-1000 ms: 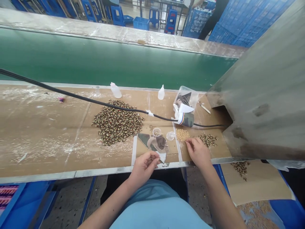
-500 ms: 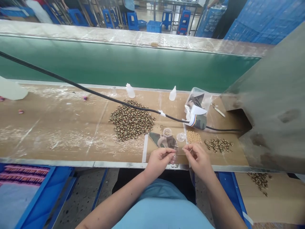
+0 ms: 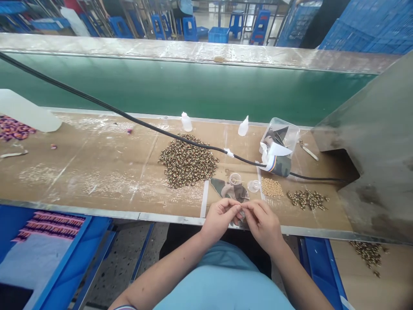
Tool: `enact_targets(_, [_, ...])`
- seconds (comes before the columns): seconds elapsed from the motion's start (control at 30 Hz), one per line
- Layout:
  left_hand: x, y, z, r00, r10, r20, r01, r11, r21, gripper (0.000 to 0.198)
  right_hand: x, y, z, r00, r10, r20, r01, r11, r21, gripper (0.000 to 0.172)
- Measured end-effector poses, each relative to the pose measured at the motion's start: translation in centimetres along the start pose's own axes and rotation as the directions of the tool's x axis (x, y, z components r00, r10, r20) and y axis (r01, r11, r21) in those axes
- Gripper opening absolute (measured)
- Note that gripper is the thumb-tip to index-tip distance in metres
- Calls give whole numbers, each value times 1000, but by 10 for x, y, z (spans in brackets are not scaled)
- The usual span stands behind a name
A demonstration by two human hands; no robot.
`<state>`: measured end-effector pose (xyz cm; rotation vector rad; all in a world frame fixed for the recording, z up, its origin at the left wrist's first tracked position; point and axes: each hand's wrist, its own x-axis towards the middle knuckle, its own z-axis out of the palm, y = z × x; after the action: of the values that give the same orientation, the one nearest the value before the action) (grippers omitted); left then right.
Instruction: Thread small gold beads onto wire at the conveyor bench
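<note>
My left hand and my right hand meet at the table's front edge, fingertips pinched together and touching. Whatever small piece they hold is hidden between the fingers. Just behind them lies a camouflage cloth piece, partly covered by my left hand. A small clear cup stands by the cloth, with a clear dish to its right. Beyond my right hand lie a patch of small tan beads and a small heap of dark-and-gold pieces.
A large heap of dark-and-gold pieces lies left of centre. A black cable crosses the table. Two white squeeze bottles stand at the back. A clear plastic box holds cloth scraps. A grey metal housing borders the right side.
My right hand has moved left, and its fingertips now touch those of my left hand. The view has shifted left, so the table things appear farther right.
</note>
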<state>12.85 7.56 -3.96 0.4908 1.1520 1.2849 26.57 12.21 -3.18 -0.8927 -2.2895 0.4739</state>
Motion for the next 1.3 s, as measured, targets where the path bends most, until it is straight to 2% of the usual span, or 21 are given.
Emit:
enact_targets(0.13, [-1,-4,-3,997,68,26,-70,993,91,35,1,0,0,1000,-7,-11,8,1000,14,12])
enact_targets(0.27, [-3,-8,-6,992,105,64,-114,982,153,34,1,3,-1,999,-3,33,2,999,39,10])
enact_targets(0.53, [-3,-10,-10,987,120,103,-145,947,285,30,0,6,-5,990,-16,137,6,998,70,12])
enact_targets(0.83, [-3,-9,-11,976,157,148,-201,912,358,24,-1,7,-1,991,18,134,-22,999,32,13])
enact_targets(0.9, [-4,-8,-11,965,211,156,-259,867,426,22,-1,7,-2,990,16,138,-21,999,34,13])
enact_targets(1.07, [-7,-8,-11,889,406,211,-438,622,649,21,-3,6,-3,990,-33,134,33,999,-1,14])
enact_targets(1.3, [-8,-13,-11,856,439,273,-473,453,755,22,-4,7,-1,986,-119,120,137,979,-153,21])
